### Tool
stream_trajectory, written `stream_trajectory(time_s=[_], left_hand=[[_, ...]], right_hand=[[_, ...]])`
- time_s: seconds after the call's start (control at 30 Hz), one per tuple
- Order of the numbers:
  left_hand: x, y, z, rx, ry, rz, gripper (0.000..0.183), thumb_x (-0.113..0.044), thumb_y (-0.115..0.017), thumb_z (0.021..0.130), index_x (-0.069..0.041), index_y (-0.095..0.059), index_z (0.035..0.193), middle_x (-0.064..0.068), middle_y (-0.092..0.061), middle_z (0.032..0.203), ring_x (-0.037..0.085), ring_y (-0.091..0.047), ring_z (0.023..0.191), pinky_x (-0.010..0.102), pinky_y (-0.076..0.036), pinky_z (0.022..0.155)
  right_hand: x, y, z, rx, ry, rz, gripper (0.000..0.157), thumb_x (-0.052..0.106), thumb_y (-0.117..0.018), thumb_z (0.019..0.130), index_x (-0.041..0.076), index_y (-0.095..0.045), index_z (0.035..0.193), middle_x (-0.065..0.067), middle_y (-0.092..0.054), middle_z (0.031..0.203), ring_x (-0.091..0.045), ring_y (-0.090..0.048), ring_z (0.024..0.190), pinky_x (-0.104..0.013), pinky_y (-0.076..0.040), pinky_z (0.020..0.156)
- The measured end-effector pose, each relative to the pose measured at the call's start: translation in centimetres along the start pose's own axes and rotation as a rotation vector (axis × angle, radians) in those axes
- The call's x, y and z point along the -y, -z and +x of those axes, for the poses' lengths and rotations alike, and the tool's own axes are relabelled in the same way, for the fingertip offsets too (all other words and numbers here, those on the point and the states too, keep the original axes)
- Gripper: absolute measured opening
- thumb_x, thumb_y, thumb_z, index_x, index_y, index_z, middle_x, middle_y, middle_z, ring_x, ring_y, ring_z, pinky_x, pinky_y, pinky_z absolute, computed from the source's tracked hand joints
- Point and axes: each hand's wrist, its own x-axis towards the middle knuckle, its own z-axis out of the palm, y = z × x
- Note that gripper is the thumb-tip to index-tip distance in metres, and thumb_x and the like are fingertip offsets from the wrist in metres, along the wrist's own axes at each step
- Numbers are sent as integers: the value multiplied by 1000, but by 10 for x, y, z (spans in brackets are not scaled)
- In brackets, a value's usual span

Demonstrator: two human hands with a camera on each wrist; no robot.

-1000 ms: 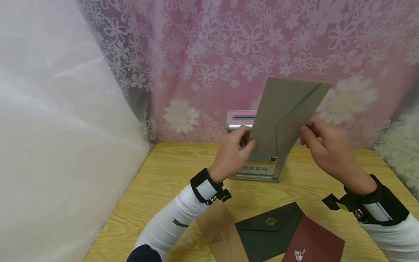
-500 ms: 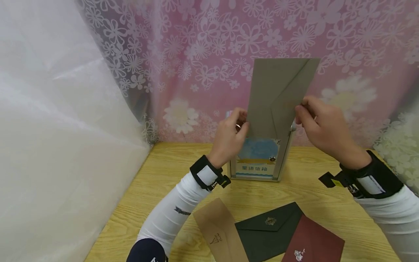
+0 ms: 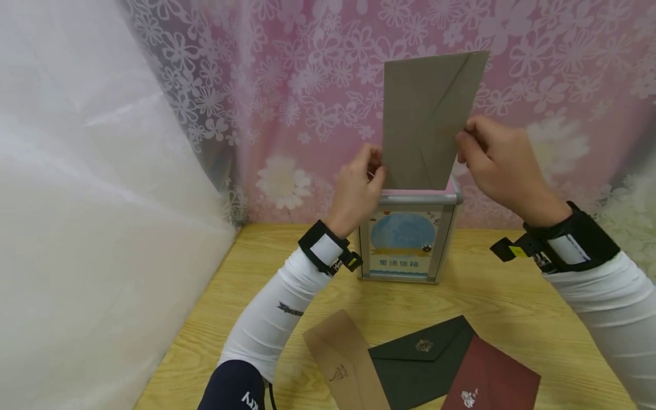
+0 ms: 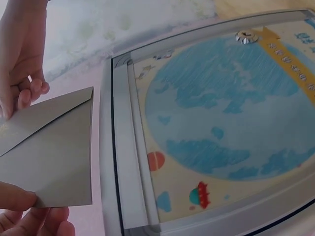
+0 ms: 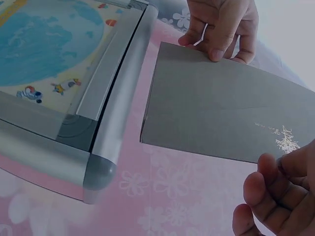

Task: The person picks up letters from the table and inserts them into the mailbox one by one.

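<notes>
A grey envelope [image 3: 429, 119] stands upright above the top of a box [image 3: 410, 197] with a pink top and silver frame. My left hand [image 3: 357, 191] pinches its lower left edge. Higher on the opposite edge, my right hand [image 3: 504, 168] pinches it between thumb and fingers. In the right wrist view the envelope [image 5: 216, 103] bears a small shiny tree print, and its short end is apart from the box. The box front carries a blue round picture [image 4: 226, 108]. The slot on top is hidden behind the envelope in the head view.
On the wooden table [image 3: 241, 296], a brown envelope [image 3: 345, 356], a dark green envelope [image 3: 422, 361] and a dark red envelope [image 3: 494, 376] lie near the front edge. A pink flowered curtain [image 3: 307, 85] hangs behind the box, and white sheeting [image 3: 102, 199] covers the left side.
Both hands have lifted the grey envelope upward and slightly left, and it stands straighter. The box front, partly covered before, now shows. The envelopes on the table have stayed put.
</notes>
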Motion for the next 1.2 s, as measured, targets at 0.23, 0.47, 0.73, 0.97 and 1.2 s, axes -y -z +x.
stream_trajectory(time_s=[0.23,0.47,0.73,0.97,1.2], left_hand=[[7,-1,8,-14,61,33,10,-2,-57,91,-4,-54,100,6,-63,83,9,-56,72,25,-48,63],[12,-2,9,-15,79,78,10,-1,-56,91,-6,-54,99,3,-63,81,7,-55,71,26,-47,61],[15,-3,9,13,118,113,9,-2,-57,90,-7,-55,97,3,-63,80,8,-55,69,27,-47,61],[19,-4,7,5,122,91,13,-5,-57,91,-8,-55,104,2,-63,84,7,-55,72,26,-48,62],[16,-4,11,-75,53,21,35,-5,-54,93,-7,-45,127,6,-63,98,7,-57,78,26,-50,67]], right_hand=[[-7,-10,10,7,-9,-11,22,16,-47,100,1,-60,92,-6,-61,72,-10,-43,53,-25,-32,45],[-14,-19,9,23,-44,16,23,17,-46,100,1,-60,93,-6,-63,72,-8,-48,60,-25,-35,46],[-15,-21,6,72,-97,4,24,21,-45,101,5,-60,91,-3,-61,71,-13,-40,47,-26,-29,43],[-23,-33,-5,138,-111,-4,24,21,-45,101,7,-59,87,-4,-63,71,-14,-40,42,-29,-30,38],[-30,-48,-20,201,-123,-5,20,18,-47,100,6,-59,89,-7,-57,65,-16,-45,48,-35,-35,44]])
